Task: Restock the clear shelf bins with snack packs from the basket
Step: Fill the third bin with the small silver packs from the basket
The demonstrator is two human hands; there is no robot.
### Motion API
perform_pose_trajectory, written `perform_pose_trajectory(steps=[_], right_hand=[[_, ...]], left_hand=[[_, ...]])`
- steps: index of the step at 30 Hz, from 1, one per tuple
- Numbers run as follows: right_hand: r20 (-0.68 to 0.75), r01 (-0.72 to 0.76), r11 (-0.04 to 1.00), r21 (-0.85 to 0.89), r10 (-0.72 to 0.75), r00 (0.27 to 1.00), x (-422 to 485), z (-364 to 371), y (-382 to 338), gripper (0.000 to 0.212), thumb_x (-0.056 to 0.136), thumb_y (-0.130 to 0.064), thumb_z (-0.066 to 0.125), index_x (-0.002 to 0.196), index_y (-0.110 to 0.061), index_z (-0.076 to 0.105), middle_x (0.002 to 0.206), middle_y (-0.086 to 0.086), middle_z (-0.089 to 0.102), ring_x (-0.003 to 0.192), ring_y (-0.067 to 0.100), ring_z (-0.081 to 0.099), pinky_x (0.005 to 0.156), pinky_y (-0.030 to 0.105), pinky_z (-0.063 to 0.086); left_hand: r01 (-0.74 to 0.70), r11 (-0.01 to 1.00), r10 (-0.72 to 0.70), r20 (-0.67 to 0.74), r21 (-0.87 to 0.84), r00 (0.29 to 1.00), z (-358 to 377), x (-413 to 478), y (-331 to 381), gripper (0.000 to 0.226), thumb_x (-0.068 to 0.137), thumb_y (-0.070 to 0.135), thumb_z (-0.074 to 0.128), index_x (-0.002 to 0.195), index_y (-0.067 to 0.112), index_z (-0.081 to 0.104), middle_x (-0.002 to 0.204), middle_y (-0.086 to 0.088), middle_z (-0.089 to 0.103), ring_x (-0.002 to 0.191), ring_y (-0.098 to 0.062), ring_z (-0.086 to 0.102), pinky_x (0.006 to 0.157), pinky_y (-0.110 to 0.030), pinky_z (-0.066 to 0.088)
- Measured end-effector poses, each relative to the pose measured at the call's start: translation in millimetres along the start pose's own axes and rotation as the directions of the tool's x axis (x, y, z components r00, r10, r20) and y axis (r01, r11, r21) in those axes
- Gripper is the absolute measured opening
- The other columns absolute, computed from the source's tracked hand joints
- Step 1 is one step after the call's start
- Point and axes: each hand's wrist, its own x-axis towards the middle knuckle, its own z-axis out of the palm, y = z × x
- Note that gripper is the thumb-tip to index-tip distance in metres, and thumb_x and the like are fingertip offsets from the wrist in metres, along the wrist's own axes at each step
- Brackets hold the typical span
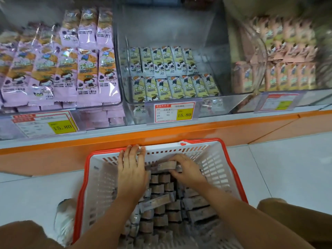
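Observation:
A white basket with a red rim [231,168] stands on the floor below the shelf, filled with several snack packs [161,207] set on edge. My left hand [132,169] lies flat with straight fingers over the packs at the basket's far left, fingertips near the far wall. My right hand [186,170] grips a small bundle of packs [166,165] at the far end of the basket. Above, the middle clear bin [213,72] holds two rows of yellow-green packs [172,87] and has room at the back.
The left bin is piled with pink packs [71,69]; the right bin holds peach packs [287,65]. Price tags [175,112] hang on the bin fronts over an orange shelf edge [125,135]. My knees and a shoe [64,221] flank the basket on white floor tiles.

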Motion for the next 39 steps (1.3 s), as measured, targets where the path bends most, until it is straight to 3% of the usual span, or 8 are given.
perform_pose_trajectory(steps=[9,14,20,24,27,32,35,39], right_hand=[[-0.131,-0.078,0.926,0.370,0.135,0.982,-12.9,-43.9,-41.1,0.018,0.088,-0.023,0.072,0.103,-0.014,0.068,0.068,-0.017,0.056,0.061,0.002,0.048,0.065,0.028,0.045],[-0.182,-0.045,0.836,0.547,0.171,0.968,-25.1,-65.5,-67.1,0.031,0.081,-0.044,0.075,0.108,-0.034,0.064,0.087,-0.013,0.062,0.084,0.009,0.059,0.076,0.026,0.046],[-0.244,0.073,0.829,0.554,0.078,0.967,-50.9,-90.8,-94.4,0.053,0.081,-0.022,0.079,0.125,-0.028,0.049,0.104,0.007,0.065,0.088,0.011,0.061,0.080,0.033,0.051],[-0.273,0.143,0.918,0.371,-0.039,0.961,-69.9,-101.8,-108.6,0.046,0.082,-0.014,0.077,0.119,-0.020,0.050,0.104,0.002,0.060,0.086,0.015,0.057,0.073,0.031,0.051],[-0.367,0.211,0.929,0.305,-0.091,0.926,-77.4,-117.4,-120.3,0.035,0.084,-0.009,0.073,0.111,-0.021,0.054,0.099,-0.005,0.061,0.079,0.008,0.057,0.068,0.023,0.049],[-0.512,0.289,0.914,0.284,-0.110,0.852,-87.4,-155.3,-136.8,0.022,0.085,-0.011,0.071,0.103,-0.017,0.060,0.094,0.000,0.064,0.077,0.010,0.059,0.069,0.023,0.049],[-0.597,0.333,0.912,0.238,-0.133,0.791,-88.3,-177.4,-148.0,0.018,0.085,-0.012,0.069,0.100,-0.021,0.062,0.093,-0.007,0.064,0.078,0.010,0.057,0.070,0.020,0.046],[-0.692,0.338,0.923,0.186,-0.121,0.712,-71.3,-207.8,-167.5,0.015,0.088,-0.009,0.071,0.098,-0.016,0.064,0.089,-0.003,0.064,0.075,0.008,0.058,0.067,0.019,0.048]], left_hand=[[-0.046,0.960,0.107,0.212,-0.276,0.971,-27.9,9.9,6.7,0.050,0.083,0.028,0.045,0.129,0.015,0.060,0.126,-0.005,0.055,0.118,-0.029,0.050,0.100,-0.046,0.043],[0.250,0.556,0.192,0.415,-0.793,0.889,-53.9,22.6,28.6,0.034,0.099,0.043,0.052,0.133,0.043,0.049,0.128,0.025,0.053,0.118,0.003,0.050,0.101,-0.021,0.040],[0.401,0.196,0.119,0.427,-0.895,0.896,-89.2,30.3,44.2,0.017,0.102,0.013,0.049,0.105,0.017,0.066,0.088,0.011,0.070,0.084,-0.004,0.063,0.075,-0.015,0.048],[0.430,0.122,0.113,0.443,-0.894,0.889,-110.0,37.4,51.7,0.019,0.103,0.014,0.047,0.100,0.015,0.066,0.085,0.009,0.074,0.084,-0.010,0.067,0.080,-0.024,0.051],[0.377,0.184,0.122,0.402,-0.908,0.908,-123.6,44.4,57.5,0.019,0.103,0.019,0.048,0.102,0.020,0.067,0.089,0.006,0.075,0.086,-0.012,0.069,0.080,-0.032,0.050],[-0.195,0.714,0.098,-0.181,-0.673,0.979,-149.9,52.6,55.9,0.033,0.097,0.036,0.042,0.079,0.019,0.063,0.072,0.005,0.059,0.067,-0.011,0.052,0.061,-0.033,0.039],[-0.405,0.833,0.219,-0.447,-0.378,0.867,-168.1,59.5,48.6,0.025,0.094,0.026,0.043,0.091,0.014,0.065,0.090,0.001,0.058,0.087,-0.017,0.052,0.076,-0.030,0.039],[-0.373,0.922,0.299,-0.425,-0.101,0.854,-176.2,76.5,29.8,0.043,0.088,0.026,0.043,0.125,0.012,0.060,0.133,-0.008,0.056,0.130,-0.027,0.044,0.119,-0.043,0.016]])
